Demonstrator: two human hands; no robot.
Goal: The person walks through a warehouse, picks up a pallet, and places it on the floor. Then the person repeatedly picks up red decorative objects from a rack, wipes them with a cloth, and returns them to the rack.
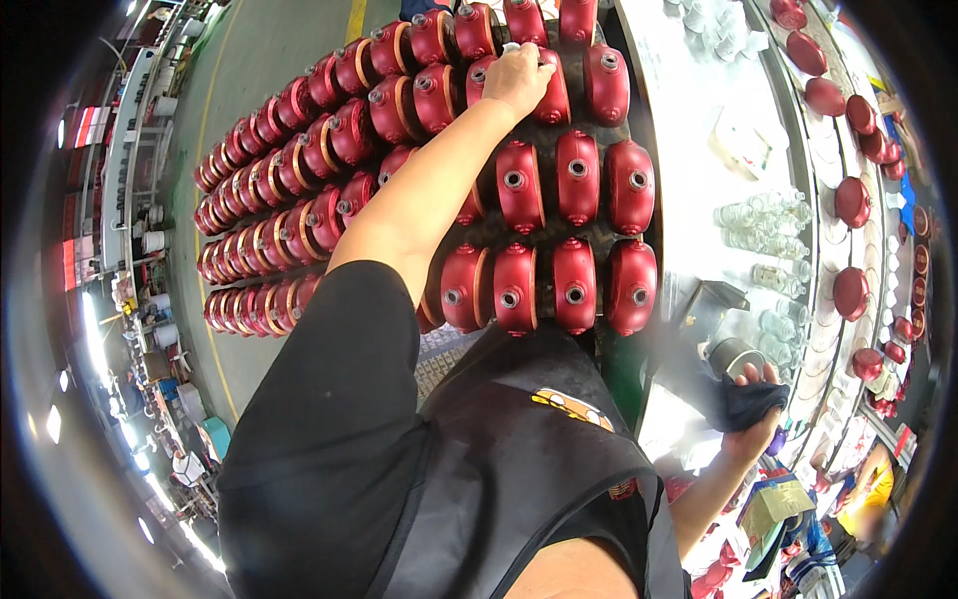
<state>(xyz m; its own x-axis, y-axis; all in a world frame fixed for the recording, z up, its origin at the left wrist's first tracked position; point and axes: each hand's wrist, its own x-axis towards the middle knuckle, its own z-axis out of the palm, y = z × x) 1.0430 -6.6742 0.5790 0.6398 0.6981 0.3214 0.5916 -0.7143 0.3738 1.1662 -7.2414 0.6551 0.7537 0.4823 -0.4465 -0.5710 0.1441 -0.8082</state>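
Note:
My left hand [519, 82] reaches far over rows of glossy red, rounded, drum-like vessels [518, 182] with short open necks. Its fingers are closed at one vessel in the second row from the back. A small pale or clear piece shows at the fingertips, too little of it to name. Over the white worktop to the right, my right hand [756, 424] grips a dark cloth [736, 401], partly blurred. A short metal cylinder [736, 357] lies beside that cloth. Several vessels further left have clear pieces on their necks; those nearest the worktop have bare necks.
Clear glass pieces [763, 225] stand in groups on the white worktop [689, 180]. Beyond it, red round parts [852, 202] sit along a line. A green floor [261, 70] with a yellow stripe lies left of the vessels. Boxes and bags [778, 509] crowd the lower right.

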